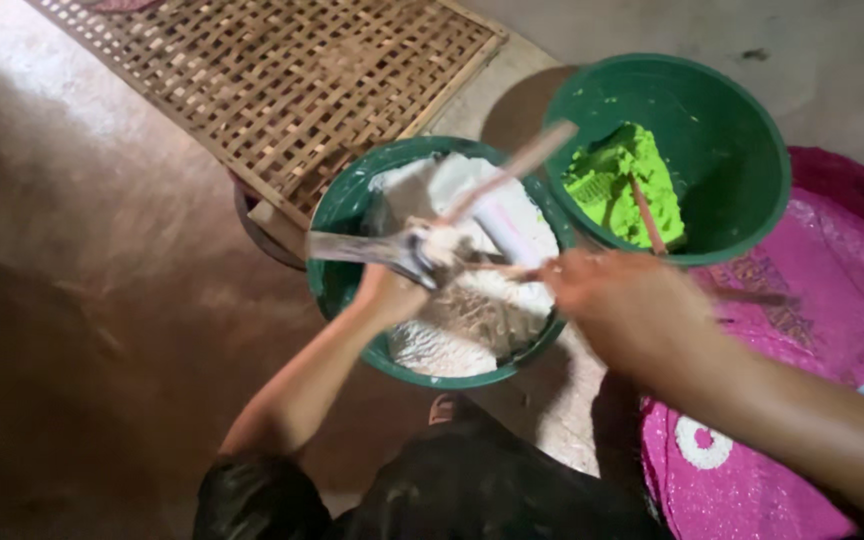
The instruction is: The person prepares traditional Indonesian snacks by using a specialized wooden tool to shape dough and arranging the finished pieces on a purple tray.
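Your left hand [387, 290] has its fingers clamped on a white-coated stick [422, 245] over the near green basin [337, 215] of white paste, your right hand [617, 305] pinches a thin stick [497, 268] at three o'clock, and the far green basin [752, 130] of lime paste sits at one o'clock.

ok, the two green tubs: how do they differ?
The near green tub holds white paste; the far green tub holds a bright green lump with bare wall around it. The near one looks well filled, the far one mostly empty. Both hands, left and right, work over the near tub with blurred tools; only a thin stick rests in the far tub. Both are round, green and open-topped.
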